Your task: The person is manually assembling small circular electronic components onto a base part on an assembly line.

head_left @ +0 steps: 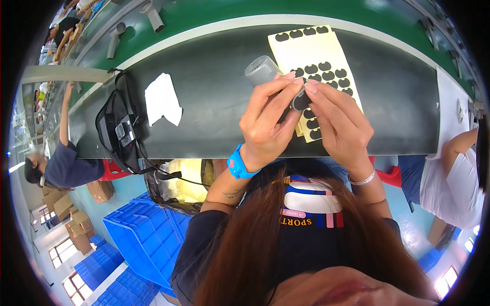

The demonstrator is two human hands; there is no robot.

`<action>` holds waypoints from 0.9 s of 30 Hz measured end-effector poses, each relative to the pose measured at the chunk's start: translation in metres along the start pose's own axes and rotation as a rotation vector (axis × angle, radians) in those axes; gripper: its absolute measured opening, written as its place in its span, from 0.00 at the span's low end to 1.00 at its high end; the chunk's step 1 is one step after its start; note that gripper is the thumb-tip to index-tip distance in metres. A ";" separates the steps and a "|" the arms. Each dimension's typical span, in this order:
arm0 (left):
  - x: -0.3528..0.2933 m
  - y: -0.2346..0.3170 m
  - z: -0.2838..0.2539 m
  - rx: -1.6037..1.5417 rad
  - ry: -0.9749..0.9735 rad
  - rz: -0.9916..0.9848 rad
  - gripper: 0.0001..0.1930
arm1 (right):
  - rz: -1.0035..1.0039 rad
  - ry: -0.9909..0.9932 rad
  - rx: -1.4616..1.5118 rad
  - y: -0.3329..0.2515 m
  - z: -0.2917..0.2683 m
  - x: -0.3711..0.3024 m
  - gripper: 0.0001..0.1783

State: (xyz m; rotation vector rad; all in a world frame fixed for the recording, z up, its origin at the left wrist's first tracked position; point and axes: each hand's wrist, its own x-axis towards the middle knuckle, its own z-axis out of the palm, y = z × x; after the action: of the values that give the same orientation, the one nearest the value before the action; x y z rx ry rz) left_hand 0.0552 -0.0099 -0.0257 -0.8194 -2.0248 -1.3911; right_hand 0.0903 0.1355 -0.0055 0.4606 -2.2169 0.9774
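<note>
My left hand [269, 115] is closed around a grey hair-dryer-shaped device [262, 70], whose round grille end points away to the upper left. Its handle runs under my fingers and is mostly hidden. At the near end of the handle shows a dark oval sticker [301, 101] with a grey rim beside it. The fingertips of my right hand [341, 120] pinch at that oval's edge, meeting the left fingertips. Just behind my hands lies a pale yellow sheet [296, 48] with rows of black oval stickers, on top of another sheet.
A white cloth [163, 99] and a black bag [117, 130] lie on the dark table [214, 76] at left. Similar grey devices [116, 40] stand on the green belt [204, 13] beyond. Blue crates [145, 234] are at lower left. People sit at both sides.
</note>
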 end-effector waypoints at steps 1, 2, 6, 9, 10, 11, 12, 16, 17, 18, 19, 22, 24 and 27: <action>0.000 0.000 0.000 -0.001 0.000 -0.003 0.21 | -0.049 0.012 -0.019 0.001 0.001 0.000 0.14; 0.000 -0.001 0.000 0.003 -0.001 0.003 0.21 | -0.048 0.009 -0.016 0.001 0.002 -0.001 0.14; -0.001 -0.001 0.000 -0.015 -0.004 -0.007 0.22 | -0.077 0.021 -0.025 0.003 0.001 -0.001 0.13; -0.002 -0.002 0.000 -0.029 -0.017 -0.002 0.23 | -0.062 0.030 0.012 0.005 0.001 0.000 0.12; -0.002 -0.002 0.001 -0.027 -0.018 -0.003 0.23 | -0.045 0.031 0.043 0.006 0.000 0.000 0.12; -0.002 -0.002 0.001 -0.037 -0.015 0.002 0.23 | -0.041 0.032 0.043 0.006 -0.002 0.001 0.12; -0.002 -0.002 0.002 -0.048 -0.012 0.007 0.23 | -0.011 0.004 0.078 0.005 -0.005 0.002 0.11; -0.004 -0.001 0.002 -0.050 -0.023 -0.001 0.24 | 0.155 -0.066 0.194 0.001 -0.012 0.011 0.07; -0.004 0.000 0.002 -0.046 -0.032 0.004 0.24 | 0.162 -0.061 0.191 0.000 -0.014 0.014 0.07; -0.004 0.000 0.002 -0.042 -0.040 0.009 0.24 | 0.205 -0.109 0.205 0.000 -0.016 0.018 0.07; -0.005 0.000 0.002 -0.046 -0.047 0.009 0.24 | 0.248 -0.157 0.221 0.000 -0.016 0.019 0.06; -0.005 0.001 0.004 -0.027 -0.035 -0.010 0.24 | 0.231 -0.171 0.210 0.000 -0.013 0.021 0.06; -0.005 0.001 0.005 -0.024 -0.023 -0.008 0.24 | 0.191 -0.157 0.152 0.001 -0.009 0.019 0.06; -0.007 0.000 0.006 -0.022 -0.018 -0.006 0.24 | 0.090 -0.136 -0.020 0.000 -0.007 0.018 0.07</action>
State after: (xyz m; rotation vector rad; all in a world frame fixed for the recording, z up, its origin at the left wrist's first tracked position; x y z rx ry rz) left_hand 0.0594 -0.0054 -0.0323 -0.8386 -2.0308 -1.4166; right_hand 0.0808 0.1397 0.0105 0.4327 -2.3848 0.9956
